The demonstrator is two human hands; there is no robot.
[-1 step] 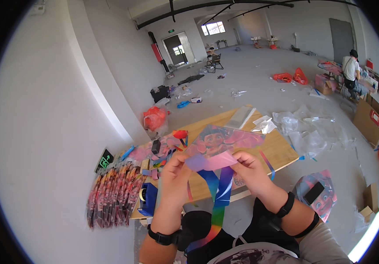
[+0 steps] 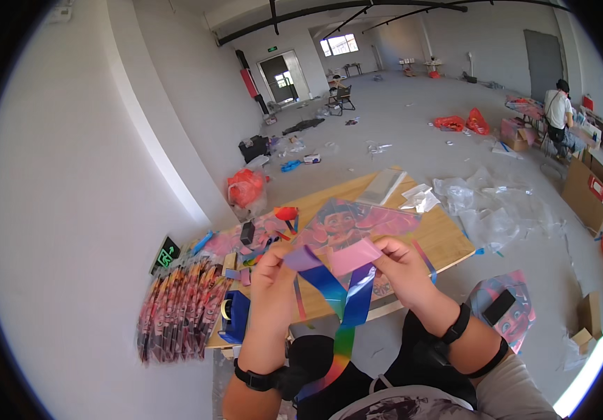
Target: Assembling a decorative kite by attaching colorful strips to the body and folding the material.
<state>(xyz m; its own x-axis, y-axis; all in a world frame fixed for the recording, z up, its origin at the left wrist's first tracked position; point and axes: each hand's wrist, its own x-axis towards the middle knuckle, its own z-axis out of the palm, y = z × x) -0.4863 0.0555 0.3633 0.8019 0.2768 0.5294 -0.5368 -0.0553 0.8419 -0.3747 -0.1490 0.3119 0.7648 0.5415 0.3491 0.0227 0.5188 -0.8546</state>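
"Where was the ribbon?"

"Right before the person: a glossy, rainbow-coloured film ribbon [image 2: 359, 297], raised over the desk's near side. The left hand [image 2: 272, 283] had its fingers closed on the purple end, the right hand [image 2: 406, 273] on the pink end. Those ends stood apart; whether it was one piece, I couldn't tell."

"How was it best handled?"

"Light pinches at the edges, I'd judge, both ends level and the hanging length untwisted; thin film probably creased easily."

"And the surface?"

"A blue tape dispenser [image 2: 234, 318] stood at the left of the pale wooden desk [image 2: 450, 236]. Beyond the hands lay a flat, printed, pinkish sheet [image 2: 343, 220], then a pale rectangular slab [image 2: 383, 187]."

"Farther off?"

"Crumpled clear plastic [image 2: 490, 213] littered the grey floor [image 2: 406, 136]. A person in a white top [image 2: 559, 112] stood at the right; deeper in was a black-framed chair [image 2: 342, 99]."
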